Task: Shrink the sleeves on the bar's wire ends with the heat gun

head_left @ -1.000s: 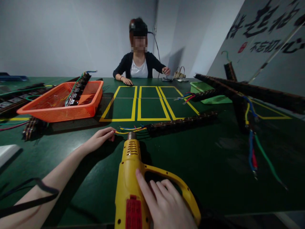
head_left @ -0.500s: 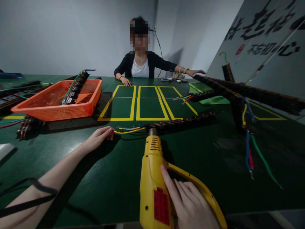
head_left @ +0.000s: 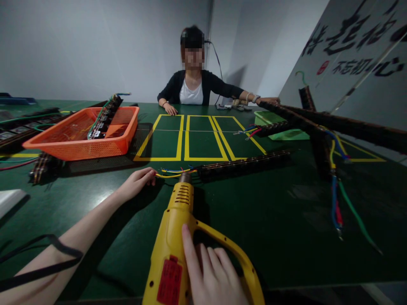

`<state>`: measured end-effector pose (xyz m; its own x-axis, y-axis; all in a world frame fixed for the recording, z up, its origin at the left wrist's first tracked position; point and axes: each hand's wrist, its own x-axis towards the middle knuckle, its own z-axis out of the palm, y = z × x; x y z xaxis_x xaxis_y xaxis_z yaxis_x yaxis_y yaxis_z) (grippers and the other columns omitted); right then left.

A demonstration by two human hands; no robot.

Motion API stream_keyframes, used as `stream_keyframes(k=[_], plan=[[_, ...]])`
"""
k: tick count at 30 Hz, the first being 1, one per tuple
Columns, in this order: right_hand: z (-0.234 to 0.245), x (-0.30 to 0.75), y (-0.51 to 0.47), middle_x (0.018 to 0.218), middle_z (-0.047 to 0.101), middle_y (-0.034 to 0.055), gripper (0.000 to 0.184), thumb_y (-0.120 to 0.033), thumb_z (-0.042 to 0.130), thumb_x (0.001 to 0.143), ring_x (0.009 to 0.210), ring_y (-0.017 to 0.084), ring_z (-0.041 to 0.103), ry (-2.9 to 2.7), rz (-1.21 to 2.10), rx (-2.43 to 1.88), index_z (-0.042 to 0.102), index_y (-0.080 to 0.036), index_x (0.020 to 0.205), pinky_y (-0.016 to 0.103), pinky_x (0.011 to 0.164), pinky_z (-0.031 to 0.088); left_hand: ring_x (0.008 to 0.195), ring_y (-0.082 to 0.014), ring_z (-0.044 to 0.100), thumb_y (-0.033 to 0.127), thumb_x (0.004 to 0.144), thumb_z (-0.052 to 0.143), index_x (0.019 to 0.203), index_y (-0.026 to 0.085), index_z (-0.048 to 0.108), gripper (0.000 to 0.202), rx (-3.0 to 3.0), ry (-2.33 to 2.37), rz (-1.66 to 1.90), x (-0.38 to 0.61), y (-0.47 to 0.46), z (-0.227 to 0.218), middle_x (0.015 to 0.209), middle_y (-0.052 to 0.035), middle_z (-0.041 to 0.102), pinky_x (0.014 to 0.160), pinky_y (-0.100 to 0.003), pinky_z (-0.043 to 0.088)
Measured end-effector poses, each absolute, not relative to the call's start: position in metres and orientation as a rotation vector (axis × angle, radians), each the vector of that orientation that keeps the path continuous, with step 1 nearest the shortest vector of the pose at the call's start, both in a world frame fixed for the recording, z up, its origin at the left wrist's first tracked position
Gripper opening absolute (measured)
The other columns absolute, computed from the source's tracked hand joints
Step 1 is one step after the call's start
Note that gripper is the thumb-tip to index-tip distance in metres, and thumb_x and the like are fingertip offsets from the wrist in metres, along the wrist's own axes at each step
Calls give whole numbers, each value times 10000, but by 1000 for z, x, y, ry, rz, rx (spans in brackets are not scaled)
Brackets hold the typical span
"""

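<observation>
My right hand (head_left: 213,267) is wrapped round the handle of a yellow heat gun (head_left: 176,216), its index finger lying along the body. The metal nozzle (head_left: 185,177) points away from me, right at the wires that leave a long black strip of parts (head_left: 244,164) on the table. My left hand (head_left: 140,182) pinches the end of a yellow wire (head_left: 170,176) from that strip. Blue and green wires lie just behind the yellow one. Whether the nozzle touches the wires I cannot tell.
An orange basket (head_left: 82,151) holding another black strip stands at the left. More wired strips (head_left: 321,156) are stacked at the right by a green basket (head_left: 291,134). Across the green table (head_left: 270,237) a person (head_left: 192,87) sits, one hand on the right-hand strips.
The heat gun has swung left, its nozzle going from the near end of the strip to the wires. My left hand keeps its pinch on the yellow wire.
</observation>
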<state>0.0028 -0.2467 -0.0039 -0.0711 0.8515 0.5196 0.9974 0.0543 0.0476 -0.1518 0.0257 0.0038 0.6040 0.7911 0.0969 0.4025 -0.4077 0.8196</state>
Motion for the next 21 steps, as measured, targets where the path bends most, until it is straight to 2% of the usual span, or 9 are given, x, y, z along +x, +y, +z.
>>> stream_keyframes(k=[3,8,14,21], plan=[[-9,-28,-234,785,656,113,658,-62,149,839,678,241,637,-1797,-580,-1881,141,-105,1495,416,717,492,650,-153,514,653,825,411,815,155,573,524,2023,946,633,-152,26,4,674,-20,590,622,-255,421],[-5,-57,-216,612,561,47,653,-92,278,805,522,214,549,-1876,-543,-1742,257,-89,1458,380,588,484,770,-181,558,699,790,429,844,154,615,578,2040,969,673,-154,28,2,788,-36,632,720,-264,438],[0,-53,-211,594,558,34,585,-113,290,825,476,200,524,-1938,-552,-1638,361,-80,1404,357,527,464,819,-206,574,709,769,448,847,153,625,589,1994,1005,715,-157,29,3,820,-49,647,773,-283,438],[0,-52,-213,625,559,30,602,-82,300,809,520,198,532,-1980,-494,-1639,321,-63,1410,359,575,455,790,-197,563,717,762,447,837,147,613,598,1995,996,689,-158,27,6,810,-49,642,745,-275,435]])
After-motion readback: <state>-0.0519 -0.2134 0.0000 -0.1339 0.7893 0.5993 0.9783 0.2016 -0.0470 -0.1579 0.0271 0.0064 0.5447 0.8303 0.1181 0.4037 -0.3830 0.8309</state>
